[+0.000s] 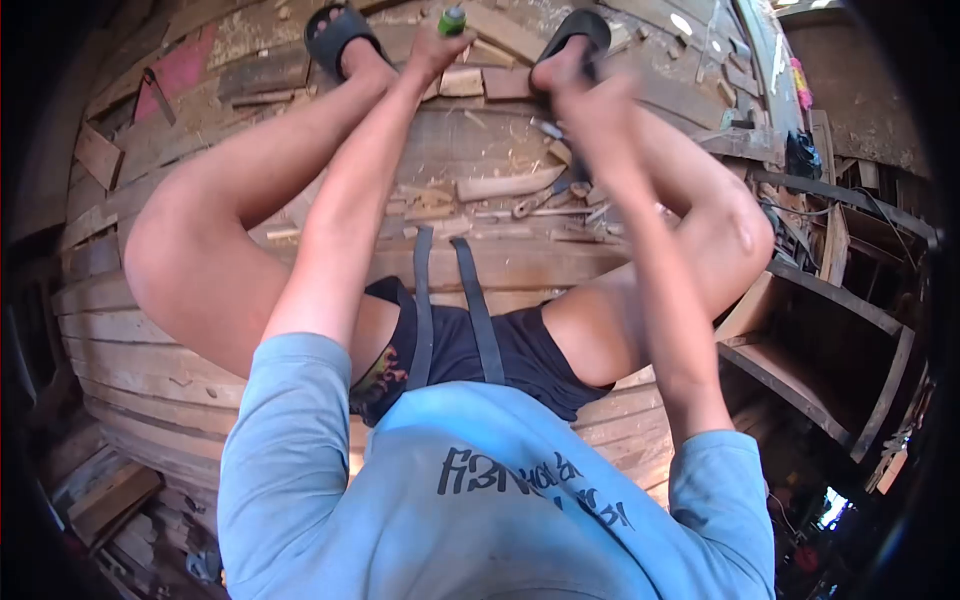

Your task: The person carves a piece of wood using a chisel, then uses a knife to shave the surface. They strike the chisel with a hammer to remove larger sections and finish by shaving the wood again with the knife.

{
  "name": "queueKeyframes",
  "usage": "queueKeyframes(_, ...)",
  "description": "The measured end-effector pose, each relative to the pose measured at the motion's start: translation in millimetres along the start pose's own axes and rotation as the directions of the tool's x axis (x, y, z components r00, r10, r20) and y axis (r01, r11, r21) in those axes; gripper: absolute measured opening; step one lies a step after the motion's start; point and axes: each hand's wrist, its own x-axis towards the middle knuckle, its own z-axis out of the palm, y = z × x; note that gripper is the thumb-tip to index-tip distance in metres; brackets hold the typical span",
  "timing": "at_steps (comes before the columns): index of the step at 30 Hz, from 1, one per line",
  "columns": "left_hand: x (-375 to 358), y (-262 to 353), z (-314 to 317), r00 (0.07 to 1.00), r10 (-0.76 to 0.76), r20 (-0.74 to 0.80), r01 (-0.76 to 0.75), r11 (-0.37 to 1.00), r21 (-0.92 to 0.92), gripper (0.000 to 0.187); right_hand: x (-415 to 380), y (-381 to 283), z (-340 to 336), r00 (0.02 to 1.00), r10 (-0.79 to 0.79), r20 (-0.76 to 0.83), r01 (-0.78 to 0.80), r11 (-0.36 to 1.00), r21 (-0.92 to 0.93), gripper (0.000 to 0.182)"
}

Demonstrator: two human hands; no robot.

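My left hand (437,52) is closed around a green object (453,22) with a greyish top, between the two sandaled feet. Blur from motion smears my right hand (597,112), raised near the right foot; its fingers and anything in them cannot be made out. Just below my left hand, wood blocks (462,82) lie on the plank floor. Nearer to me are a pale, curved piece of wood (510,184) and a tool with a wooden handle (530,205), among chips and shavings.
A black sandal (342,38) and another black sandal (583,38) are on my feet. At the upper left lies a dark tool (158,97) by a pink sheet (185,72). A wooden frame (815,350) stands at the right. Scrap wood (112,500) is piled at the lower left.
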Motion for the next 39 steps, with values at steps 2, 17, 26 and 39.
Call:
queueKeyframes(2,-6,21,-5,1.0,0.012,-0.014,-0.011,0.999,0.049,0.027,-16,32,9,0.899,0.109,0.424,-0.069,0.992,-0.107,0.032)
queueKeyframes(17,2,-4,4,0.989,0.116,-0.09,-0.113,0.993,0.029,0.039,30,-26,-21,0.977,-0.122,0.176,0.126,0.992,-0.013,0.023)
queueKeyframes(26,49,21,-6,0.96,0.178,-0.218,-0.215,0.962,-0.165,0.026,9,4,-5,0.912,-0.069,0.405,0.089,0.996,-0.031,0.03)
queueKeyframes(39,-6,18,-5,0.985,0.156,-0.079,-0.141,0.975,0.171,0.021,20,-40,-34,0.987,0.105,0.124,-0.125,0.977,0.17,0.023)
